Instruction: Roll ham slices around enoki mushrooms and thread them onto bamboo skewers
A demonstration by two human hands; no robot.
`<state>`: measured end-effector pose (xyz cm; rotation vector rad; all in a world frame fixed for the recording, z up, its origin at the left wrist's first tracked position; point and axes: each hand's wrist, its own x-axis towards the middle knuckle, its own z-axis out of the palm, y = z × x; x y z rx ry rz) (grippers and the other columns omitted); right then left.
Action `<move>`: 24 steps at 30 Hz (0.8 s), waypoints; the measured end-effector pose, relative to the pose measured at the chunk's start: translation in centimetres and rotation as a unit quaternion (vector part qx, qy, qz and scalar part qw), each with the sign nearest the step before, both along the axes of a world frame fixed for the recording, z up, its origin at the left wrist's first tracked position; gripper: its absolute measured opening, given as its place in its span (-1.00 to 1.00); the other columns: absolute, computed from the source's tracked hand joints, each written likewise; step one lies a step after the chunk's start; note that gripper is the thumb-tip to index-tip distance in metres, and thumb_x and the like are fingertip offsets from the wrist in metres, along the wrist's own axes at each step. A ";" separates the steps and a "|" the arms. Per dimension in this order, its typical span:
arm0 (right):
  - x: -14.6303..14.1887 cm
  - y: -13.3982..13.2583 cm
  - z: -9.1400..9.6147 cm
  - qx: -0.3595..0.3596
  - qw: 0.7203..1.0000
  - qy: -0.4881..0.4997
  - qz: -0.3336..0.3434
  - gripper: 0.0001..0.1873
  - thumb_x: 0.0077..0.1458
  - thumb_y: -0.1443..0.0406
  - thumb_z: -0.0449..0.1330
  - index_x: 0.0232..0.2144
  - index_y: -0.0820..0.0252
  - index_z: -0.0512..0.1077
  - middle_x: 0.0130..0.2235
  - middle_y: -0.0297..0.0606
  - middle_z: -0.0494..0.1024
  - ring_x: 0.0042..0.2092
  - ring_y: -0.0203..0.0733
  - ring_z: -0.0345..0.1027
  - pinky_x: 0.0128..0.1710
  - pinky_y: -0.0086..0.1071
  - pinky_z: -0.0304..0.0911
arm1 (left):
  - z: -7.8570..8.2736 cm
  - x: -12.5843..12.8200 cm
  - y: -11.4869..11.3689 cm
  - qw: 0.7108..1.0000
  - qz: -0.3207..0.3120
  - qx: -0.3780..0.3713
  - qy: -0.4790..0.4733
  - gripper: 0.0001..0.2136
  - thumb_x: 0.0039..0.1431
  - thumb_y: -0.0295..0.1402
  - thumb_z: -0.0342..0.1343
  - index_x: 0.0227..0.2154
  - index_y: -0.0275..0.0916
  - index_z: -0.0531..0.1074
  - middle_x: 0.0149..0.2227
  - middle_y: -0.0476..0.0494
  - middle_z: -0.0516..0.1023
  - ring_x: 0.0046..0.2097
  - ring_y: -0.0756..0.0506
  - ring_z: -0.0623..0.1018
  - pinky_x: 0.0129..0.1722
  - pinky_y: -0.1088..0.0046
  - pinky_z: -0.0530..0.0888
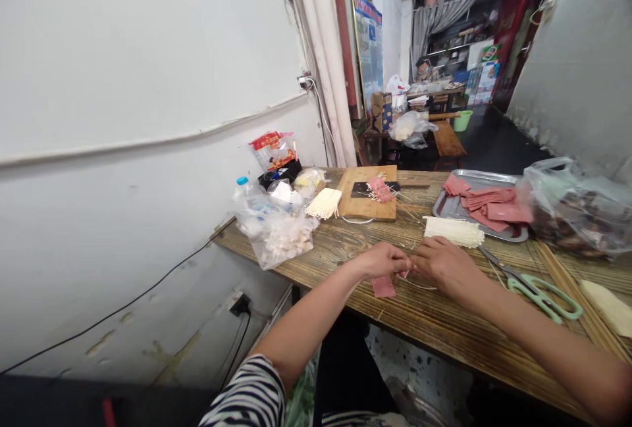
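Note:
My left hand [382,260] and my right hand [444,264] meet over the wooden table [444,322], fingers pinched together around something small between them that I cannot make out. A pink meat slice [384,287] lies on the table just below my left hand. A thin skewer [419,285] lies under my right hand. A bundle of white enoki mushrooms [454,231] rests just beyond my right hand.
A metal tray [457,206] holds pink meat slices. A cutting board [368,202] carries skewered pieces. Green-handled scissors [538,289] lie at the right. Plastic bags [276,229] sit at the left by the wall, another bag [577,210] at the right.

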<state>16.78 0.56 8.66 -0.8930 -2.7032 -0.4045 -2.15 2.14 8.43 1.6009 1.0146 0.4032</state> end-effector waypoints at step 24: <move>-1.2 0.1 0.9 -0.174 0.977 0.077 -0.098 -0.69 0.19 0.30 0.01 -0.49 0.19 0.49 -0.43 -0.18 0.55 -0.40 -0.20 0.42 -0.42 -0.41 0.11 | -0.3 -0.2 -3.2 0.950 0.118 0.265 0.117 -0.74 0.24 -0.29 0.00 -0.35 -0.22 0.60 -0.48 -0.04 0.55 -0.39 -0.03 0.48 -0.38 0.54 0.30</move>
